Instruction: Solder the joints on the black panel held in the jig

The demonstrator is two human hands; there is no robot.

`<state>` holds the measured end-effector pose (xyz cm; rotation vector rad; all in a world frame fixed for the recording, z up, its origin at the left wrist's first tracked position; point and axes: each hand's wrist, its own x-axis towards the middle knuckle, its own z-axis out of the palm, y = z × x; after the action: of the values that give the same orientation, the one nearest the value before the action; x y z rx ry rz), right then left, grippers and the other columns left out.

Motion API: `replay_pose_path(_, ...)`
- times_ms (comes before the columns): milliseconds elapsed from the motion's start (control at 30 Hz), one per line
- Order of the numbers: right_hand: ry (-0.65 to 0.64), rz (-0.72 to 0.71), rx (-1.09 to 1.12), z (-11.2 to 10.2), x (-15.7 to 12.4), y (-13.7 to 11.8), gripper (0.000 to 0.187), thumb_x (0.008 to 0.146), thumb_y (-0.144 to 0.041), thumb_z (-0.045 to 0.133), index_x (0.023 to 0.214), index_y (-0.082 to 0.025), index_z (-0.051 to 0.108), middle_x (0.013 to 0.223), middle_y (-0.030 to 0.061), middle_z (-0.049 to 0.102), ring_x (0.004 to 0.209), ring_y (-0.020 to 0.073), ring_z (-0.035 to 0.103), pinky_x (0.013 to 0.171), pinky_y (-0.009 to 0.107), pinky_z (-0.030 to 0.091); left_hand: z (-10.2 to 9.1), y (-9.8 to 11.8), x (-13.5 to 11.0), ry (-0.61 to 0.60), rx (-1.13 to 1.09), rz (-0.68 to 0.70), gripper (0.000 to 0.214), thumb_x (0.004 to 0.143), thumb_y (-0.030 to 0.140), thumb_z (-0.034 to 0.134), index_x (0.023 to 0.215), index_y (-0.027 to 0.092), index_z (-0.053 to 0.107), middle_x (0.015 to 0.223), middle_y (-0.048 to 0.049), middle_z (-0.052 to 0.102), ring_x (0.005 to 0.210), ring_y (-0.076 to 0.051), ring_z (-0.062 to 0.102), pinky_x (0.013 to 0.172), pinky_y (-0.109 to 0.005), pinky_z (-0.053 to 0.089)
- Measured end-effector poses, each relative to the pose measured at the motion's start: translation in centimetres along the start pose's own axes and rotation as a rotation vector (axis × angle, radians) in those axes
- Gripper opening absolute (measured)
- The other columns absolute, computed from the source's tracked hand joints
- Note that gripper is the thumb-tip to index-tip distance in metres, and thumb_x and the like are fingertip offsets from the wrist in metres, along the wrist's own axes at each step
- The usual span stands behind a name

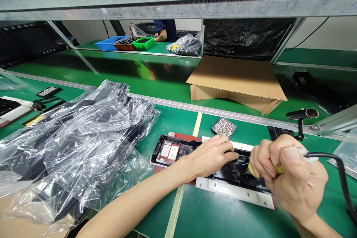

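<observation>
A long black plastic housing (231, 173) lies in a fixture with white side rails (234, 191) and a reddish base. My left hand (210, 154) rests over the middle of the housing, its fingers bent and fingertips close together; whatever they pinch is hidden. In a closed fist, my right hand (292, 174) grips a corded electric screwdriver (279, 170) with a yellow body. Its black cable (338, 160) runs off to the right, and its front end points down into the housing. Behind the fixture stands a small tray of screws (224, 128).
Plastic-wrapped black parts (83, 137) pile up on the left. A metal tube holder (302, 115) stands at the right. Behind the bench are a cardboard stand (237, 78), a blue bin (110, 43), a green bin (143, 44) and another person's arm (161, 36). A metal shelf (167, 11) spans overhead.
</observation>
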<state>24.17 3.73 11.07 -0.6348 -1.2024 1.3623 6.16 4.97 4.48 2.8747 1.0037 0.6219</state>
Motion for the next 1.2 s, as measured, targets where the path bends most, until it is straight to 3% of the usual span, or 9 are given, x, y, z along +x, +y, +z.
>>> replay_pose_path(267,-0.027,-0.017,0.001,-0.2,0.1,0.0,0.035,0.101,-0.036,0.055,0.069,-0.021,0.052,0.053,-0.0031,0.04,0.045,0.0105,0.041,0.04,0.026,0.033,0.8,0.3,0.2,-0.002,0.121,0.055,0.025,0.105,0.019,0.047,0.117,0.018,0.069,0.094,-0.0075,0.06,0.094,-0.021,0.053,0.074,-0.034,0.043)
replay_pose_path(500,-0.038,-0.014,-0.003,-0.3,0.2,-0.1,0.035,0.102,-0.035,0.053,0.07,-0.021,0.051,0.053,-0.0029,0.039,0.045,0.0104,0.04,0.04,0.027,0.032,-0.4,0.0,0.1,-0.021,-0.075,-0.089,0.036,0.1,0.008,0.047,0.128,0.018,0.067,0.111,-0.0073,0.066,0.101,-0.021,0.054,0.084,-0.032,0.047)
replay_pose_path(700,-0.024,-0.003,-0.009,-0.1,-0.1,0.1,0.035,0.102,-0.035,0.054,0.07,-0.021,0.051,0.053,-0.0032,0.039,0.046,0.0104,0.04,0.041,0.026,0.032,0.2,0.0,-0.4,0.05,-0.042,-0.089,0.036,0.102,0.011,0.045,0.125,0.025,0.068,0.11,-0.0062,0.067,0.1,-0.02,0.056,0.081,-0.033,0.046)
replay_pose_path(800,-0.026,-0.019,-0.02,0.1,-0.2,0.4,0.037,0.103,-0.035,0.052,0.069,-0.021,0.05,0.053,-0.0031,0.04,0.046,0.0104,0.039,0.04,0.025,0.032,0.4,-1.7,-0.3,0.152,-0.059,-0.291,0.03,0.105,0.019,0.046,0.12,0.025,0.071,0.108,-0.0059,0.07,0.098,-0.02,0.058,0.083,-0.034,0.048)
replay_pose_path(867,-0.031,-0.033,-0.033,0.1,-0.2,0.7,0.038,0.104,-0.035,0.051,0.069,-0.021,0.049,0.054,-0.003,0.04,0.046,0.0106,0.04,0.04,0.024,0.033,0.6,-3.9,-0.1,0.146,-0.102,-0.461,0.028,0.105,0.023,0.047,0.116,0.022,0.073,0.108,-0.0062,0.072,0.097,-0.021,0.06,0.088,-0.036,0.05)
replay_pose_path(933,-0.025,-0.031,-0.045,0.0,-0.1,0.9,0.038,0.104,-0.035,0.05,0.068,-0.021,0.048,0.054,-0.003,0.041,0.047,0.0106,0.04,0.04,0.024,0.034,0.9,-6.3,0.5,0.098,-0.133,-0.547,0.027,0.104,0.024,0.049,0.11,0.02,0.075,0.104,-0.006,0.074,0.097,-0.022,0.062,0.091,-0.037,0.051)
replay_pose_path(1067,-0.012,-0.019,-0.06,-0.1,-0.1,1.1,0.039,0.104,-0.037,0.05,0.068,-0.021,0.047,0.054,-0.0032,0.041,0.046,0.0109,0.04,0.04,0.024,0.035,2.2,-9.3,2.0,0.022,-0.13,-0.519,0.02,0.097,0.021,0.057,0.094,0.021,0.077,0.094,-0.005,0.074,0.099,-0.023,0.063,0.093,-0.036,0.051)
replay_pose_path(1200,-0.008,-0.018,-0.067,0.1,-0.1,1.0,0.04,0.104,-0.037,0.05,0.067,-0.021,0.047,0.054,-0.0031,0.041,0.046,0.0108,0.04,0.04,0.024,0.035,3.3,-9.6,3.3,-0.044,-0.113,-0.475,0.017,0.092,0.017,0.06,0.086,0.02,0.075,0.088,-0.0044,0.074,0.094,-0.023,0.062,0.087,-0.034,0.052)
